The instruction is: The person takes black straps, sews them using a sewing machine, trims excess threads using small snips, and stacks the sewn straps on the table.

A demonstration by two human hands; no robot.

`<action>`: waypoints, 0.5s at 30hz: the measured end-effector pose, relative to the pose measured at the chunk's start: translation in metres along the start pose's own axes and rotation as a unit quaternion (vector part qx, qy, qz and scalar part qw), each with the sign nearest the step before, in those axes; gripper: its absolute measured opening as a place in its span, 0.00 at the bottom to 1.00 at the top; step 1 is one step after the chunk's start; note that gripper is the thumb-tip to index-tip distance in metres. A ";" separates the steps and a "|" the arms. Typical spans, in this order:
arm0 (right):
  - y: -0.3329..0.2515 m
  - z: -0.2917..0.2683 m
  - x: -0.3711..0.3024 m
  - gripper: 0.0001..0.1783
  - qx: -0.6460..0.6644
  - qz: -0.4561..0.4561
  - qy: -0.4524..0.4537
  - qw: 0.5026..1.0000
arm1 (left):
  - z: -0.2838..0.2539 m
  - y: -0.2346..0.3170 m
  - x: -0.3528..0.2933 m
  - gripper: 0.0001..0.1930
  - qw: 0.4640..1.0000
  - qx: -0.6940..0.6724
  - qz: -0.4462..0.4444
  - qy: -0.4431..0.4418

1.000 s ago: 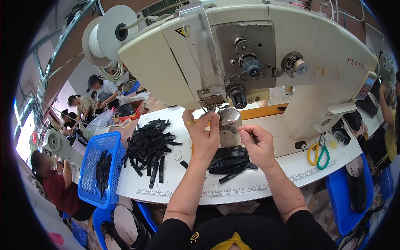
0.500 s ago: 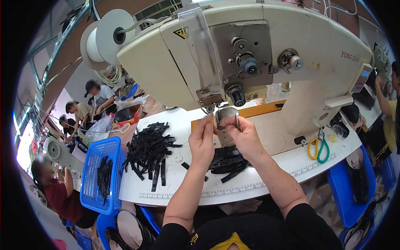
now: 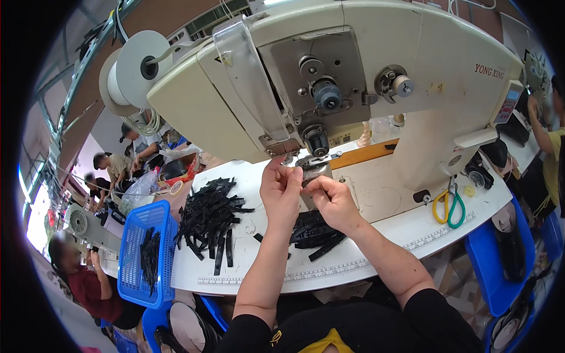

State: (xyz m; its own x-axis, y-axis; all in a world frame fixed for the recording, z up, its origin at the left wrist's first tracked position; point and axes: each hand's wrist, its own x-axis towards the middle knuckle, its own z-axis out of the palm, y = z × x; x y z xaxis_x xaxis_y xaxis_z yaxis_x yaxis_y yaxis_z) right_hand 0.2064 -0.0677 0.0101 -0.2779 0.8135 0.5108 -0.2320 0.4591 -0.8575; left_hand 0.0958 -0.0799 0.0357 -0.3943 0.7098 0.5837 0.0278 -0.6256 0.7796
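Both hands meet under the head of a cream industrial sewing machine (image 3: 235, 100), close to its needle area. My left hand (image 3: 281, 191) is closed, thumb and fingers pinched near the metal presser parts (image 3: 312, 162). Beside it my right hand (image 3: 334, 203) is closed too, its fingertips almost touching the left ones. A small dark bit shows between the fingertips, but I cannot make out what it is. Just below the hands lies a bunch of black strips (image 3: 315, 232). A larger heap of black strips (image 3: 212, 212) spreads to the left on the white table (image 3: 365, 259).
A blue basket (image 3: 126, 276) with black strips stands at the table's left edge. Scissors with yellow and green handles (image 3: 457, 213) lie at the right. A white spool (image 3: 141, 70) hangs at upper left. Blue bins (image 3: 482, 270) flank the table; other people sit farther off.
My hands have come closer together beneath the machine head. A slim dark thing that stuck up from my right hand no longer shows. The whole view has shifted slightly.
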 end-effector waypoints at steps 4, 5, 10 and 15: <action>0.011 -0.009 -0.001 0.04 -0.063 -0.068 -0.009 0.996 | 0.011 0.001 0.008 0.09 0.992 0.127 -0.005 -0.007; 0.014 -0.010 -0.002 0.04 -0.063 -0.067 -0.009 0.996 | 0.013 0.000 0.012 0.08 0.983 0.183 0.010 0.002; 0.024 -0.009 -0.016 0.06 -0.137 -0.065 -0.079 0.985 | 0.004 -0.010 0.012 0.06 0.971 0.231 0.048 0.026; 0.013 -0.023 0.002 0.05 -0.180 -0.089 0.128 0.971 | -0.002 -0.004 0.008 0.06 0.983 0.173 0.060 0.013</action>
State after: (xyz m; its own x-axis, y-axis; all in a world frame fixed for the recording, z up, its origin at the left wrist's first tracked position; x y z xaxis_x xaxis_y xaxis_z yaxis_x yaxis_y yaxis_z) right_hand 0.2245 -0.0512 -0.0013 -0.0124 0.7507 0.6606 0.0990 0.6583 -0.7462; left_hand 0.0907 -0.0723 0.0362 -0.3921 0.6271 0.6731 0.3847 -0.5529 0.7391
